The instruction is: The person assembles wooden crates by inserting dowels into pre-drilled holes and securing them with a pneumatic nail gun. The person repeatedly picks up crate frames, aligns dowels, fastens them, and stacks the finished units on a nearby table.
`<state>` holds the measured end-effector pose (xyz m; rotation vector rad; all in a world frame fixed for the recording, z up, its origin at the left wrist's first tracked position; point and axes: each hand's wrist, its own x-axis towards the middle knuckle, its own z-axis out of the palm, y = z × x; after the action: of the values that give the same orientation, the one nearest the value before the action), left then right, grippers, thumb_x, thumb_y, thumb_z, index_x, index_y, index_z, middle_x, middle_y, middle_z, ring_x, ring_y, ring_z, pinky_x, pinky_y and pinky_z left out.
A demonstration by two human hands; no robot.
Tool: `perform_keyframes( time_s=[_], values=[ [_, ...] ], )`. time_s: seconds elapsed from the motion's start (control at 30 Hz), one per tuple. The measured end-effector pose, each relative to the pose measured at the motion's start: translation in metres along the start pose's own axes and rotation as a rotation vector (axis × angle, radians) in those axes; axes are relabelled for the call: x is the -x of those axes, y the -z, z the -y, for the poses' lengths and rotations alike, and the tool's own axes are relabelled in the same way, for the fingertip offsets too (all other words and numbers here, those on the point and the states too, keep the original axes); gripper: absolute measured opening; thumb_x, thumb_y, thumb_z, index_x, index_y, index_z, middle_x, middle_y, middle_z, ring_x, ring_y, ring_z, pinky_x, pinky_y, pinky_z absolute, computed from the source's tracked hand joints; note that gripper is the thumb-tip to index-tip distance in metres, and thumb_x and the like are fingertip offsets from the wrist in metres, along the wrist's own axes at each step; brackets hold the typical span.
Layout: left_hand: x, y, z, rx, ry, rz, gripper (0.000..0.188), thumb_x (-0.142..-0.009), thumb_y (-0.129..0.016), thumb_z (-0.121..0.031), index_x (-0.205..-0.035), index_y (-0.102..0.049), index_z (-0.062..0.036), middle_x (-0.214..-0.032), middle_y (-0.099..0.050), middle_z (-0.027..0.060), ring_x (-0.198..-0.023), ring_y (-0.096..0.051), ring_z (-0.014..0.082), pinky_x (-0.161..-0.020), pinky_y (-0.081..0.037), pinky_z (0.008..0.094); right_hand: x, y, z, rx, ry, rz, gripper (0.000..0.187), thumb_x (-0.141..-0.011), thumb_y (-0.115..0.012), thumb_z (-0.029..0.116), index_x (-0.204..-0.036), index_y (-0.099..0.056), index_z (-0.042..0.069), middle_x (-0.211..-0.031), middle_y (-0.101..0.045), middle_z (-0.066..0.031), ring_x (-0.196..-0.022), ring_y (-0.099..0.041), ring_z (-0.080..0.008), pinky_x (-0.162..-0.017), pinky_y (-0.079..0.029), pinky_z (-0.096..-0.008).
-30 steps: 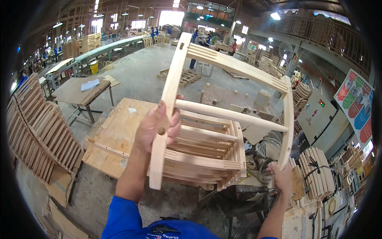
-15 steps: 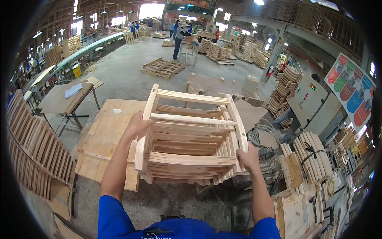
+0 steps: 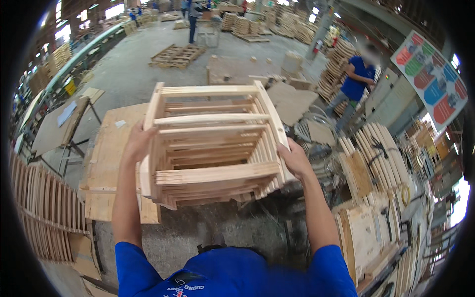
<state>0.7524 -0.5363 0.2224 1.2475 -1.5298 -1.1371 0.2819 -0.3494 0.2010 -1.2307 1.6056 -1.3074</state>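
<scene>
A pale wooden frame (image 3: pixel 213 119) with two side rails and crosspieces lies at the top of a stack of like frames (image 3: pixel 215 194) in front of me. My left hand (image 3: pixel 138 142) is closed round its left rail. On the opposite rail my right hand (image 3: pixel 295 159) is closed too, thumb toward the inside. The undersides of both grips are hidden, and I cannot tell whether the top frame is lifted off the ones beneath.
A plywood sheet (image 3: pixel 116 148) lies left of the stack. Slatted wooden parts (image 3: pixel 47 213) stand at the far left. Bundled curved pieces (image 3: pixel 381 148) lie at right. Behind them a person in blue (image 3: pixel 355 81) stands by a grey cabinet (image 3: pixel 383 101). A pallet (image 3: pixel 178 56) lies farther off.
My view has shifted, so the stack and both hands sit higher and more to the left. The person at the right has come out from behind the cabinet. Both hands keep their grip.
</scene>
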Motion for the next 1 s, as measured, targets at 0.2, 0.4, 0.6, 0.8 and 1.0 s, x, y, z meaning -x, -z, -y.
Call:
perform_keyframes(
  time_s=[0.2,0.4,0.6,0.8,1.0],
  values=[
    [0.005,-0.005,-0.004,0.177,-0.026,0.088,0.042,-0.098,-0.065,-0.006,-0.139,-0.064,0.003,-0.121,-0.073,0.0073,-0.104,-0.068,0.016,-0.092,-0.055,0.033,-0.006,-0.001,0.002,-0.016,-0.02,0.011,0.041,-0.11,-0.064,0.022,-0.144,-0.061,-0.002,-0.126,-0.074,-0.0108,-0.11,-0.066,-0.0157,-0.098,-0.054,-0.0348],
    [0.001,0.005,0.002,-0.005,-0.051,0.029,0.038,-0.1,-0.069,-0.014,-0.135,-0.067,0.0015,-0.114,-0.072,0.0034,-0.1,-0.067,0.0136,-0.089,-0.055,0.0325,-0.005,0.004,-0.003,-0.079,-0.026,0.059,0.041,-0.111,-0.064,0.025,-0.142,-0.061,-0.002,-0.125,-0.072,-0.0053,-0.11,-0.065,-0.0127,-0.097,-0.054,-0.0317],
    [0.024,0.006,0.001,0.251,0.031,0.037,0.053,-0.107,-0.069,-0.028,-0.147,-0.059,0.0054,-0.133,-0.07,0.0092,-0.117,-0.066,0.0161,-0.102,-0.053,0.0316,0.008,0.002,0.003,-0.147,-0.055,0.069,0.043,-0.114,-0.058,0.03,-0.143,-0.061,-0.001,-0.133,-0.07,-0.007,-0.118,-0.066,-0.0139,-0.104,-0.052,-0.0329],
    [0.066,0.009,0.014,0.421,0.137,-0.099,0.058,-0.111,-0.064,-0.036,-0.153,-0.058,0.0037,-0.138,-0.07,0.0122,-0.125,-0.064,0.0185,-0.109,-0.05,0.0322,0.033,0.014,-0.015,-0.285,-0.158,0.063,0.052,-0.116,-0.055,0.041,-0.145,-0.06,-0.001,-0.137,-0.07,-0.0088,-0.122,-0.067,-0.0175,-0.107,-0.051,-0.0346],
    [0.064,0.0,0.046,0.183,-0.004,-0.155,0.057,-0.112,-0.06,-0.041,-0.151,-0.06,0.0018,-0.142,-0.068,0.0147,-0.129,-0.063,0.0228,-0.112,-0.05,0.0374,0.077,0.033,-0.046,-0.404,-0.128,-0.159,0.037,-0.116,-0.053,0.031,-0.142,-0.063,0.006,-0.128,-0.071,-0.0066,-0.116,-0.067,-0.0173,-0.103,-0.054,-0.0371]
  ],
)
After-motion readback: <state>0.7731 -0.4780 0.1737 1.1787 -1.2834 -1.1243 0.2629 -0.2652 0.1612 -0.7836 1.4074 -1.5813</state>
